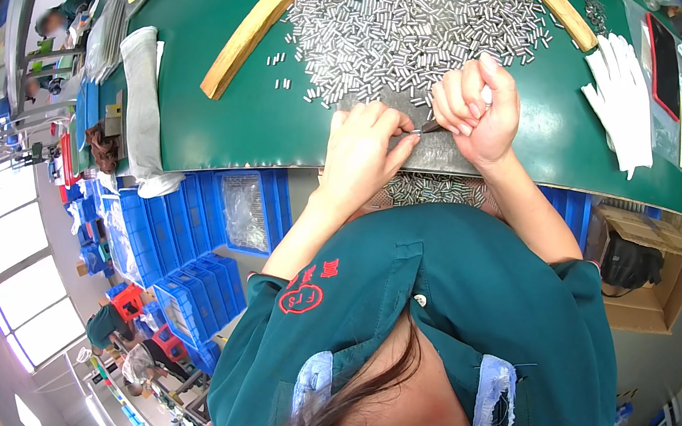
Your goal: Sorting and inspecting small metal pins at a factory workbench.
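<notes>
My left hand (360, 148) pinches a small metal pin (415, 132) between thumb and forefinger, at the near edge of the green table (239, 135). Closed in a fist, my right hand (482, 111) grips a slim tool with a dark tip (431, 127), its tip right beside the pin. Most of the tool is hidden by my fingers, so its exact kind does not show. Beyond both hands spreads a large heap of short shiny metal pins (400, 27), partly on a dark grey sheet (443, 157).
Wooden strips flank the heap, one on the left (253, 29) and one on the right (563, 16). White gloves (621, 103) and a red-edged phone (662, 66) lie at right, a grey sleeve (142, 101) at left. Below the edge are more pins (434, 191), blue crates (202, 289) and a cardboard box (638, 312).
</notes>
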The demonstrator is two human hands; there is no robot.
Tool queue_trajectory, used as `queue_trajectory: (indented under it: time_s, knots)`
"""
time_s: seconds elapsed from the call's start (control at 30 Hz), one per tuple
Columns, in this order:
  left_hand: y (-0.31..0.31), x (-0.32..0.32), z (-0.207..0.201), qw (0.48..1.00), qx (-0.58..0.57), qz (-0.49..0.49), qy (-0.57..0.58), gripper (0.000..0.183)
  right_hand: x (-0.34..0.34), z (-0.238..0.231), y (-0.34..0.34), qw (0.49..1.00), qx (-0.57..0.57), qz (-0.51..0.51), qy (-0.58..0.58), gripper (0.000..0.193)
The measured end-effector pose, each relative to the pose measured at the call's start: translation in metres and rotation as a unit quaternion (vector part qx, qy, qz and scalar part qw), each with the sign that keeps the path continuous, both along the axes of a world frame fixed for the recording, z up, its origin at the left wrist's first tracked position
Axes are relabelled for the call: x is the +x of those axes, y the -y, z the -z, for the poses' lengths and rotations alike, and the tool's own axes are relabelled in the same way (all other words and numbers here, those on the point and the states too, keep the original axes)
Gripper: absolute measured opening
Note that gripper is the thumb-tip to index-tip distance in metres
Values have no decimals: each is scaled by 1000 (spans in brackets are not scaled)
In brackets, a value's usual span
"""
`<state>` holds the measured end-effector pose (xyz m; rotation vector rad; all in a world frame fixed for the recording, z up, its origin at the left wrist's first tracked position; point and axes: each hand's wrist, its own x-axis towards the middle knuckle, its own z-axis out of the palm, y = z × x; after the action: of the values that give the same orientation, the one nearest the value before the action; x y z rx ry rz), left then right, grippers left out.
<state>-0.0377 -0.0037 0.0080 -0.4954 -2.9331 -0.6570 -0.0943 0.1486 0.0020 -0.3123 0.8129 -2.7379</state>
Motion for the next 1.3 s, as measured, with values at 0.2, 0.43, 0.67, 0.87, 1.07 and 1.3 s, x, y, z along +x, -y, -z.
queue_trajectory:
  time_s: [0.2,0.43,0.67,0.87,1.07,1.3]
  knots:
    - [1,0,2,1000,17,0,-2,13,1,0,0,1000,0,-2,6,48]
    - [1,0,3,1000,20,1,3,11,0,0,1,1000,-8,-1,4,49]
    - [2,0,4,1000,31,1,7,11,2,0,3,1000,5,-11,-16,49]
    - [1,-1,5,999,33,17,-29,15,11,0,8,991,66,21,-116,44]
    - [1,-1,7,999,29,14,-30,14,14,1,11,989,72,24,-130,42]
    - [0,1,5,999,28,-8,15,11,4,2,2,1000,6,9,-10,49]
